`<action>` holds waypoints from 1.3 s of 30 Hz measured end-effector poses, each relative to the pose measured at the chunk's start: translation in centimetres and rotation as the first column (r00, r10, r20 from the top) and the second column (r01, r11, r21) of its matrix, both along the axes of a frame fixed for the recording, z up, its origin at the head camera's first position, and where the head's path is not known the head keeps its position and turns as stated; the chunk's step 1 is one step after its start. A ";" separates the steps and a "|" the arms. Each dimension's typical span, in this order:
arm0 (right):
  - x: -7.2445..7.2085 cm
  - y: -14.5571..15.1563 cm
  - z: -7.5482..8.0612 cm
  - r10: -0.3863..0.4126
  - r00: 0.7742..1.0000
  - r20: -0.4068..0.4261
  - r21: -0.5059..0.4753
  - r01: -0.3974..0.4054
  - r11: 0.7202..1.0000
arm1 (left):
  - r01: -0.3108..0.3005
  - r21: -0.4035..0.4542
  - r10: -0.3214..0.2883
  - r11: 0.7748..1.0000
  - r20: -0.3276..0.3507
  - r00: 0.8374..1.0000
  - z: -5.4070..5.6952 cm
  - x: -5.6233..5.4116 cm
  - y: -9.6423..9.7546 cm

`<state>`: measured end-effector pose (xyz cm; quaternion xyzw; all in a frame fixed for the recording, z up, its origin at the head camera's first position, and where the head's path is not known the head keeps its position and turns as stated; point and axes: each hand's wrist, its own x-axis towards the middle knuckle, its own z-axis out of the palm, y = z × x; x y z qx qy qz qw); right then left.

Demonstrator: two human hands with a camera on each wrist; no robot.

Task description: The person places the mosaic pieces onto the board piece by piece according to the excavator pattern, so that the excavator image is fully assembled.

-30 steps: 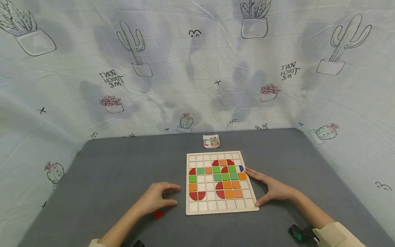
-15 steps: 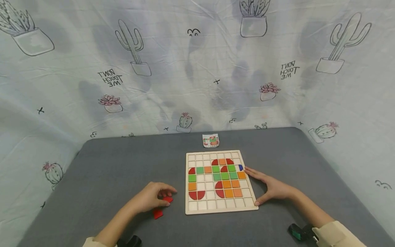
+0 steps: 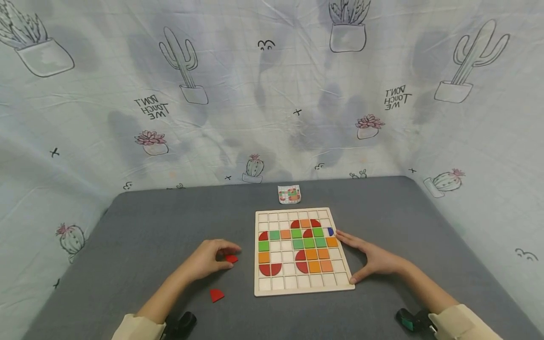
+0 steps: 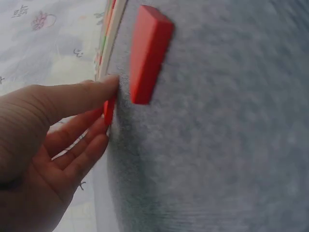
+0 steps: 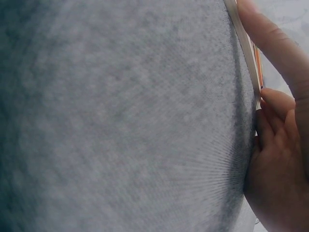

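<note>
Between the thumb and fingers of my left hand is a red quarter-circle tile, left of the board; the left wrist view shows its red edge pinched there, with the fingers hiding part of it. A second red quarter-circle tile lies on the grey cloth, nearer me. My right hand touches the right side of the wooden grid board, its fingers straight and spread, thumb at the near corner. Red, green and orange tiles and a small blue piece sit in the board's squares.
Behind the board lies a small printed pattern card. Grey cloth covers the table. A white curtain with cactus drawings hangs at the back and sides. Dark devices with straps are near both wrists.
My left hand reached over the red tile, took it between thumb and fingers, and moved it slightly away from me. The second red tile now shows fully. My right hand stays at the board.
</note>
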<state>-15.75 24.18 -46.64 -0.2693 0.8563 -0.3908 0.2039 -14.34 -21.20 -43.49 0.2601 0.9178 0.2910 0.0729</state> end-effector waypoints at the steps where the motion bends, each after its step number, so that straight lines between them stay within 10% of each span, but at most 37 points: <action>1: 0.0 0.0 0.0 0.000 1.000 -0.002 0.000 0.000 1.000 | 0.005 0.003 -0.005 1.000 0.004 1.000 0.0 0.0 -0.1; 29: 0.2 -0.1 0.0 -0.003 1.000 -0.025 0.004 0.003 1.000 | 0.025 -0.010 -0.026 1.000 -0.021 0.999 -0.1 -0.1 0.0; 39: 0.2 -0.1 0.0 -0.002 1.000 -0.015 -0.001 0.002 1.000 | 0.068 0.035 -0.067 0.997 -0.040 0.997 1.1 -0.7 3.2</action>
